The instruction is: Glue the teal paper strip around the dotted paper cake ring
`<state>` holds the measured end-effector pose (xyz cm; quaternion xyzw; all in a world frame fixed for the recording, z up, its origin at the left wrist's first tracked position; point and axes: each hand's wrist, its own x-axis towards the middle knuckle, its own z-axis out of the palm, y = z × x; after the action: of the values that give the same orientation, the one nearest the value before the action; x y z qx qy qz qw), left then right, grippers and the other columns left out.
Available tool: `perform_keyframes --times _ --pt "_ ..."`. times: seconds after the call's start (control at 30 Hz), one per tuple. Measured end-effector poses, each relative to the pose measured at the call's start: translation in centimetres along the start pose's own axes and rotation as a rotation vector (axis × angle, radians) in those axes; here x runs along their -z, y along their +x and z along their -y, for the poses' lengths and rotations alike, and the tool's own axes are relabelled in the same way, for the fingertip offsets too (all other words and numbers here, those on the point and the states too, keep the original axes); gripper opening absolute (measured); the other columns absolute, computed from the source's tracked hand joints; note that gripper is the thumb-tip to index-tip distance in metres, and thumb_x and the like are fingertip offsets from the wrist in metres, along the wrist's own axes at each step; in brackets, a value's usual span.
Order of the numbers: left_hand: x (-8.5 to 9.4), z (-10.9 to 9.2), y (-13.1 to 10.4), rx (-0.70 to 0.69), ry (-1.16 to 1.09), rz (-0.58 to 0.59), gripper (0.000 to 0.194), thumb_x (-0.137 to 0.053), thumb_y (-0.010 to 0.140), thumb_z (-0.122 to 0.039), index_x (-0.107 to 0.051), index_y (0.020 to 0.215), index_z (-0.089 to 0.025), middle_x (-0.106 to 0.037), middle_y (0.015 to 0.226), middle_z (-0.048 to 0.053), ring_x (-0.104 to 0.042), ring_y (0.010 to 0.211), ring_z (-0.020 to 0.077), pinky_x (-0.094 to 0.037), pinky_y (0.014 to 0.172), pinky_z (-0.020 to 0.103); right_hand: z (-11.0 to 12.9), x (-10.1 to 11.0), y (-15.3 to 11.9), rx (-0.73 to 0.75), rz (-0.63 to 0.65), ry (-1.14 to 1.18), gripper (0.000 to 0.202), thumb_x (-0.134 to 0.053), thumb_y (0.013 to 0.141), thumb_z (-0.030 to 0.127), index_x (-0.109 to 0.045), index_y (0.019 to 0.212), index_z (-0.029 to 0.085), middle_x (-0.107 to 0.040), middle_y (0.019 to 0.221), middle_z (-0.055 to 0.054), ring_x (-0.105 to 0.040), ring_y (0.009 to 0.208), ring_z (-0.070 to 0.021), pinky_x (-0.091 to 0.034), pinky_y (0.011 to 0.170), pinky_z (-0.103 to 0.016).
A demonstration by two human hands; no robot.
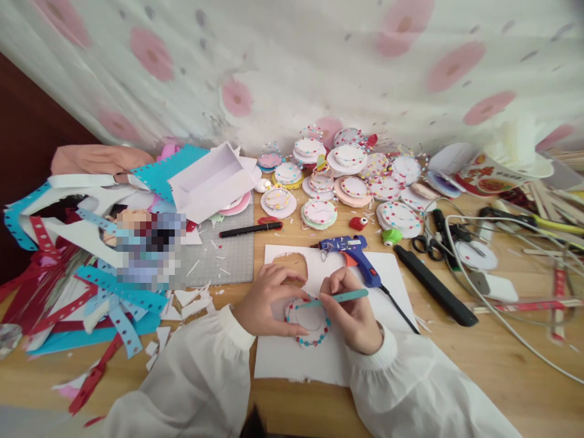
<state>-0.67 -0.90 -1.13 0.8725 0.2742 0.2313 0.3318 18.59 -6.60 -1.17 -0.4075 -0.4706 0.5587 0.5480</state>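
Observation:
My left hand (269, 298) curves round the left side of a white paper disc (311, 319), thumb at its lower part and fingertips near its upper edge. Small red and blue dots ring the disc's rim. In my right hand (349, 313) is a pair of slim teal tweezers (351, 297), pinched between thumb and fingers. Their narrow tip points left, over the disc's upper left. Under both hands lies a white sheet (283, 362) with a round hole cut near its top. A blue glue gun (349, 246) rests on this sheet, just beyond my right hand.
Several dotted paper discs (319, 212) stand in stacks at the back. Paper scraps (125, 322) and a cutting mat (219, 255) with a black marker (250, 229) lie left. A black cutter (435, 286), scissors (429, 246) and white cables (483, 328) lie right.

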Motion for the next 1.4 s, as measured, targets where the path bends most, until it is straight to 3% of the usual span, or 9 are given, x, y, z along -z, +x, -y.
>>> perform_keyframes --times 0.47,0.7,0.93,1.03,1.17,1.27,1.33,1.4 --pt "0.2 -0.1 0.1 0.025 -0.017 0.017 0.051 -0.074 0.062 -0.06 -0.068 0.099 -0.025 -0.061 0.113 0.007 -0.053 0.104 0.0264 -0.031 0.098 0.044 0.2 -0.1 0.0 -0.006 0.006 -0.057 0.021 -0.057 0.089 0.031 -0.038 0.08 0.023 -0.041 0.065 0.005 -0.033 0.054 -0.0104 -0.027 0.049 -0.024" --pt "0.1 -0.1 0.1 0.023 -0.049 -0.013 0.049 -0.076 0.062 -0.058 -0.07 0.096 -0.024 -0.062 0.111 0.007 -0.055 0.103 0.0261 -0.033 0.096 0.043 0.3 0.6 0.5 0.04 -0.24 0.121 0.027 -0.062 0.08 0.024 -0.036 0.074 0.023 -0.035 0.056 0.007 -0.03 0.05 -0.0091 -0.022 0.048 -0.023" --pt "-0.1 0.1 0.0 0.055 -0.065 -0.033 0.047 -0.076 0.062 -0.059 -0.071 0.094 -0.025 -0.064 0.11 0.007 -0.056 0.105 0.0261 -0.034 0.098 0.043 0.3 0.9 0.9 -0.034 -0.317 0.167 0.025 -0.06 0.078 0.024 -0.035 0.073 0.023 -0.035 0.053 0.008 -0.029 0.045 -0.0074 -0.019 0.045 -0.024" --pt "0.0 0.0 0.1 0.053 -0.072 -0.031 0.054 -0.075 0.062 -0.06 -0.069 0.103 -0.025 -0.063 0.113 0.009 -0.055 0.107 0.0276 -0.033 0.099 0.044 0.4 0.8 1.0 -0.033 -0.339 0.174 0.024 -0.062 0.078 0.025 -0.038 0.075 0.022 -0.038 0.057 0.008 -0.031 0.045 -0.0065 -0.022 0.045 -0.023" --pt "0.1 0.2 0.0 0.063 -0.184 -0.038 0.079 -0.074 0.056 -0.068 -0.062 0.121 -0.025 -0.059 0.123 0.012 -0.051 0.115 0.0325 -0.03 0.104 0.049 0.3 0.7 1.0 -0.029 -0.389 0.11 0.021 -0.064 0.08 0.03 -0.045 0.08 0.022 -0.044 0.064 0.006 -0.038 0.048 -0.0068 -0.031 0.047 -0.023" --pt "0.0 0.5 -0.2 0.141 -0.501 -0.221 0.066 -0.059 0.072 -0.069 -0.063 0.118 -0.021 -0.058 0.123 0.013 -0.049 0.117 0.0309 -0.032 0.104 0.046 -0.1 0.7 1.0 0.007 -0.394 0.027 0.018 -0.066 0.081 0.033 -0.052 0.085 0.022 -0.05 0.066 0.004 -0.046 0.052 -0.0089 -0.038 0.05 -0.024" --pt "0.0 0.8 -0.2 0.239 -0.79 -0.435 0.052 -0.049 0.083 -0.061 -0.067 0.108 -0.019 -0.062 0.111 0.012 -0.055 0.104 0.026 -0.039 0.096 0.041 -0.3 0.8 1.1 0.03 -0.367 -0.057 0.016 -0.066 0.082 0.033 -0.056 0.087 0.022 -0.055 0.067 0.003 -0.051 0.055 -0.0107 -0.042 0.053 -0.025" --pt "0.3 0.8 0.1 0.344 -1.06 -0.608 0.044 -0.048 0.085 -0.054 -0.068 0.096 -0.016 -0.064 0.095 0.009 -0.057 0.086 0.0207 -0.044 0.084 0.036 -0.5 0.8 1.1 0.079 -0.337 -0.165 0.013 -0.067 0.081 0.031 -0.061 0.086 0.021 -0.059 0.072 0.0 -0.056 0.063 -0.0135 -0.047 0.058 -0.028"
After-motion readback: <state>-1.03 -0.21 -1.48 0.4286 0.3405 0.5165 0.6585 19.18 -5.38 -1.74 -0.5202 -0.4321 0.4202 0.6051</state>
